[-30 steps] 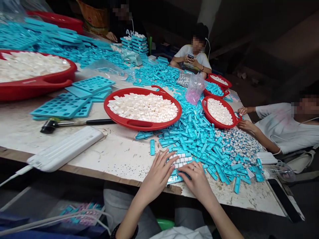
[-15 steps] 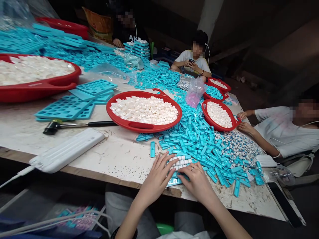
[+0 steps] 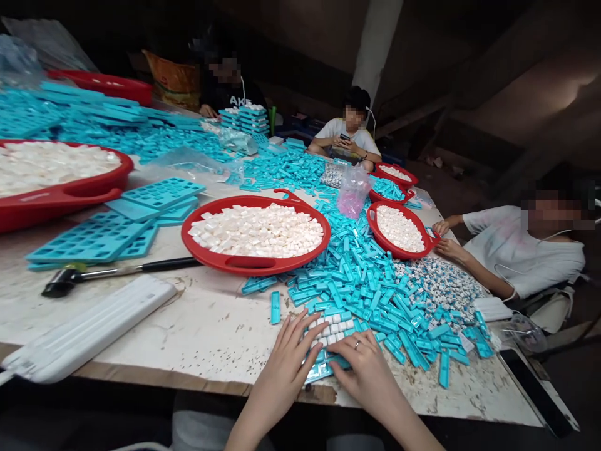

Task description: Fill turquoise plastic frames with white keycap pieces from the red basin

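White block-shaped pieces (image 3: 332, 329) stand in close rows on blue plastic at the near edge of the table. My left hand (image 3: 284, 363) lies along their left side, fingers stretched out and fingertips touching the outer pieces. From the right, my right hand (image 3: 369, 373), with a ring on one finger, reaches in with bent fingers at the nearest row. What its fingertips grip, if anything, is hidden. Between my hands, glossy blue strips (image 3: 320, 371) show below the rows. A loose blue strip (image 3: 275, 307) lies left of the pile (image 3: 361, 275) of similar strips.
Red baskets (image 3: 256, 266) of white pieces stand beyond my hands. Left are flat blue trays (image 3: 162, 191), a hammer (image 3: 126, 270) and a white power strip (image 3: 98, 329). Right lie small mixed pieces (image 3: 436, 285) and a phone (image 3: 535, 391). Three people sit around the table (image 3: 220, 332).
The view has shifted, so the table and baskets sit lower and farther left in the picture. Both hands stay at the white rows, with only slight finger movement.
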Available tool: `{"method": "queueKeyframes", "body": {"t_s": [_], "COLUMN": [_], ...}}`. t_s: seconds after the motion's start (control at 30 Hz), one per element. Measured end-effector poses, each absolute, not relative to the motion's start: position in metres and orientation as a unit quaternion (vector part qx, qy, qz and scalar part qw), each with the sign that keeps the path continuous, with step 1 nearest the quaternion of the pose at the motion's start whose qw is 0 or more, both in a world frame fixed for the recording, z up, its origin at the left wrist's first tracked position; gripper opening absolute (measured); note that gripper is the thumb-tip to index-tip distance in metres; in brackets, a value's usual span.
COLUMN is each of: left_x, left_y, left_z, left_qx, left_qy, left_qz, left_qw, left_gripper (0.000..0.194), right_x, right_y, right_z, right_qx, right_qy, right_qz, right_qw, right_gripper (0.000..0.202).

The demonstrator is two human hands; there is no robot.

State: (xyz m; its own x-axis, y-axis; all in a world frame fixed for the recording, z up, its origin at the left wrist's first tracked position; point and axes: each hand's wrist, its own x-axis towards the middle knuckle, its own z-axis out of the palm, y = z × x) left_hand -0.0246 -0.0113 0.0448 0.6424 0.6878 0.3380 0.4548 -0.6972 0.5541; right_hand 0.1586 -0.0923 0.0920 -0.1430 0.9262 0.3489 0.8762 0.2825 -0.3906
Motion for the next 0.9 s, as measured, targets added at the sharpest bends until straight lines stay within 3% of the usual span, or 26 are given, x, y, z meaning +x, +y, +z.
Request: {"method": "queueKeyframes", "body": {"t_s": [0.13, 0.23, 0.9], "left_x": [-0.025, -0.024, -0.026], "left_y": [-0.01, -0.011, -0.011], "left_z": [0.045, 0.049, 0.045], "left_qx": [0.882, 0.881, 0.884], "left_qy": [0.324, 0.324, 0.331], "left_qz": [0.267, 0.263, 0.254], "left_qw": [0.215, 0.222, 0.212], "left_gripper": [0.049, 0.049, 0.051], "right_x": [0.159, 0.159, 0.152], "right_y": [-0.102, -0.106, -0.112], "right_z": [0.083, 0.076, 0.076], "right_qx": [-0.624, -0.631, -0.58], "right_qy": [-0.688, -0.668, -0.732], "right_qz": [0.036, 0.022, 0.047], "right_qw": [0.368, 0.395, 0.354], "right_gripper": [0.019, 0.018, 0.032]}}
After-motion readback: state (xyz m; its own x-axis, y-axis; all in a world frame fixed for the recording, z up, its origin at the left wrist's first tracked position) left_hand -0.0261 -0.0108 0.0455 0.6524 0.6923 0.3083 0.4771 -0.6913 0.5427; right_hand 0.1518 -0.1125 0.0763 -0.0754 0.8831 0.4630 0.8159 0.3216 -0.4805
